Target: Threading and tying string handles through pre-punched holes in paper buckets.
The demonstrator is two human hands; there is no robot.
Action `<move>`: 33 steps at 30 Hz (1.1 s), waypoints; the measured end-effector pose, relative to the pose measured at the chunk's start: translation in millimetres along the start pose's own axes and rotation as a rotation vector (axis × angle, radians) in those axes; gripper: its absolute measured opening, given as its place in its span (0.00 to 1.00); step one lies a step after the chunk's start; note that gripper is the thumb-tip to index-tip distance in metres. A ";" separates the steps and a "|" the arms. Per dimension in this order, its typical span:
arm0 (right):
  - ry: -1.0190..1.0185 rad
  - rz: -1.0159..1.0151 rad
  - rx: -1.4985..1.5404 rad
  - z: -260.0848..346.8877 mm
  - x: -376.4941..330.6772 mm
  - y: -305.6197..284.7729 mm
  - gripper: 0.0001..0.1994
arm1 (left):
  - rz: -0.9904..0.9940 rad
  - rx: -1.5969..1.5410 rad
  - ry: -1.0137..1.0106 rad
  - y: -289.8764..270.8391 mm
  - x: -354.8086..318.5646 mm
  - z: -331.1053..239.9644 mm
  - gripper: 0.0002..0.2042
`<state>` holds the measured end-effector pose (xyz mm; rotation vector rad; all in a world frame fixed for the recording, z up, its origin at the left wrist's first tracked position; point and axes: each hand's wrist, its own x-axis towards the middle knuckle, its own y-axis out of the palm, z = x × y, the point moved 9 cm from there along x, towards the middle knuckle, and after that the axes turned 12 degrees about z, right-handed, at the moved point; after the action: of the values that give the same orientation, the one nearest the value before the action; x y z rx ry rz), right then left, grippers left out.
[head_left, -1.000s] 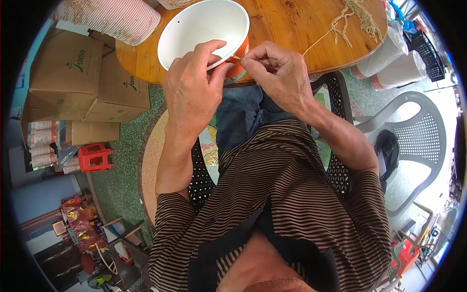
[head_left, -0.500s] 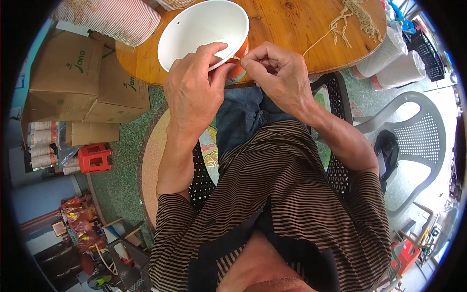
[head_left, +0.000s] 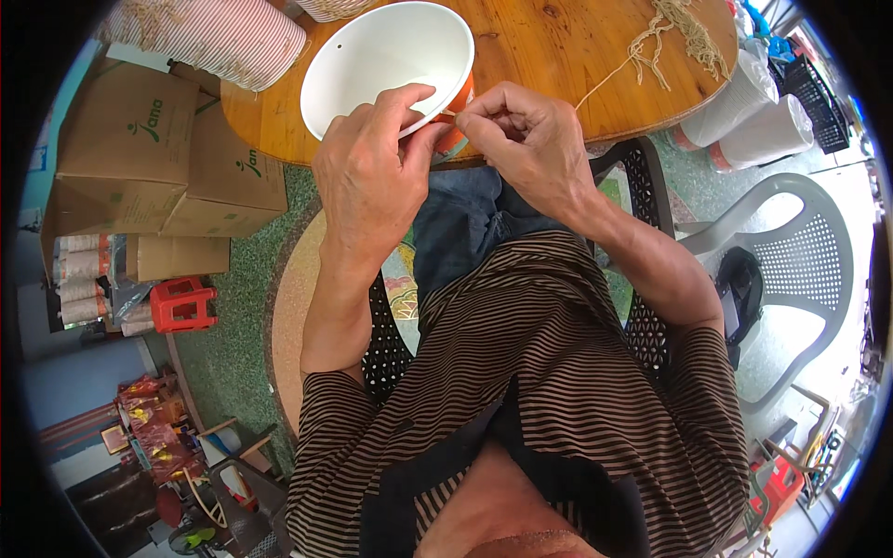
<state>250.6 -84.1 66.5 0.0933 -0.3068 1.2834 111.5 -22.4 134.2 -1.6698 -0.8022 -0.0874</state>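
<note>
A large paper bucket (head_left: pixel 395 60), white inside and orange outside, is tilted at the table's near edge with its mouth toward me. My left hand (head_left: pixel 372 172) grips its near rim, thumb outside and fingers over the inside. A short piece of pale string (head_left: pixel 449 113) shows at the outer wall just below the rim. The fingertips of my right hand (head_left: pixel 530 139) pinch this string close beside my left thumb. A small hole is visible in the bucket's far wall. What lies inside my right fingers is mostly hidden.
On the wooden table (head_left: pixel 549 46), a bundle of loose string (head_left: pixel 693 37) lies at far right, one strand trailing toward my right hand. A nested stack of paper buckets (head_left: pixel 233 42) lies at far left. Cardboard boxes (head_left: pixel 121 139) and a red stool (head_left: pixel 183 304) stand left; a grey chair (head_left: pixel 800 251) right.
My right hand has shifted very slightly left, still pinching the string. The bucket and my left hand have hardly moved.
</note>
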 end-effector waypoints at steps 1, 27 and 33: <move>0.002 -0.003 0.008 -0.6 0.1 -0.2 0.08 | 0.032 -0.018 -0.024 1.3 0.7 0.6 0.16; -0.039 0.003 0.002 -0.5 3.1 3.8 0.09 | 0.205 -0.239 -0.032 -6.6 12.4 3.8 0.11; -0.029 0.006 0.003 0.8 2.5 3.6 0.09 | 0.417 -0.311 0.013 2.8 24.0 10.0 0.12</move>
<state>247.7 -80.9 67.6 0.1131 -0.3301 1.2890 127.6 -2.7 140.4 -2.0977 -0.4297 0.0720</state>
